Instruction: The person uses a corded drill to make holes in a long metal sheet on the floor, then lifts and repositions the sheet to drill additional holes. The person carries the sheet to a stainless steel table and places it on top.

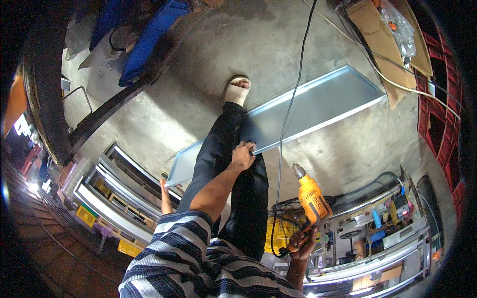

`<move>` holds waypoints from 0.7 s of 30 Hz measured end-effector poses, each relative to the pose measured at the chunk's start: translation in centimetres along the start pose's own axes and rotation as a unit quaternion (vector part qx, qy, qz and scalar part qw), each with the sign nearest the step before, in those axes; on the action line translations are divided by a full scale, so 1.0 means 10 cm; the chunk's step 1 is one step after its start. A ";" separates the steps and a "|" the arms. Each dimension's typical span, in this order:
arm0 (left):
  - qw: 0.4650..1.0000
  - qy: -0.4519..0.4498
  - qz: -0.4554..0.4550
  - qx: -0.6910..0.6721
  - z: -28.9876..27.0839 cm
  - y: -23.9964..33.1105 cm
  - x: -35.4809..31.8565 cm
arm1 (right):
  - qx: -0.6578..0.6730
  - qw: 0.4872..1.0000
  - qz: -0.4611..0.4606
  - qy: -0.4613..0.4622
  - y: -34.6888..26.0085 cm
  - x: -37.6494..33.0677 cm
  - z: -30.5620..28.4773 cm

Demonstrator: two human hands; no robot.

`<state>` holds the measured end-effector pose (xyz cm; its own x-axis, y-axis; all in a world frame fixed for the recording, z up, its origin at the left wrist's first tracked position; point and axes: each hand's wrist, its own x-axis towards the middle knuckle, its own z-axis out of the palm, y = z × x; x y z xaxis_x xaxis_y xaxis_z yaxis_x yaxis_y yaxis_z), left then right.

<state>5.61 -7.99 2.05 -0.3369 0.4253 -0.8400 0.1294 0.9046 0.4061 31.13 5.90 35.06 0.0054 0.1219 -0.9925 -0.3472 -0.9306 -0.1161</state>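
A long grey sheet-metal panel [318, 107] with raised edges slants across the floor, passing behind my dark-trousered legs. My left hand [243, 156] is closed around its near edge, in front of my knees. Off to the right, my right hand [302, 243] grips the handle of a yellow power drill [312, 196]. The drill's chuck points up and away, apart from the panel. From its handle, a dark cord [288, 114] runs up across the panel. At the panel's left end shows a bare limb [165, 196], partly hidden; whose it is I cannot tell.
My sandalled foot [237, 90] stands beyond the panel on the concrete floor [208, 64]. Cardboard [387, 47] and loose cables lie at the far right beside red crates [439, 109]. Metal frames [114, 193] stand at the left; a cluttered rack [382, 243] is at lower right.
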 end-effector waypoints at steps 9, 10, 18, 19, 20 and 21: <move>0.997 0.046 0.029 -0.052 -0.74 -0.28 0.40 | -0.003 0.999 -0.024 -0.025 0.19 0.16 0.29; 0.994 0.033 0.069 -0.072 -0.93 -0.28 0.44 | 0.031 0.998 -0.027 -0.037 0.23 0.20 0.25; 0.994 0.065 0.092 0.007 -1.41 -1.26 1.26 | 0.226 0.957 -0.121 -0.134 0.76 0.22 0.19; 0.993 0.074 0.090 0.036 -1.54 -0.98 1.15 | 0.202 0.953 -0.153 -0.164 0.82 0.12 0.18; 0.990 0.084 0.090 0.066 -1.66 -0.76 1.03 | 0.178 0.947 -0.187 -0.190 0.89 -0.08 0.21; 0.991 0.067 0.109 0.049 -1.77 -0.89 1.05 | 0.213 0.949 -0.206 -0.110 0.86 -0.23 0.42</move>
<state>-15.57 -12.08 -3.98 -0.4098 0.6098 -0.6784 0.3010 0.7924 0.5305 24.21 -0.98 36.47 0.0430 0.5581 -0.8286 -0.7065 -0.5694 -0.4202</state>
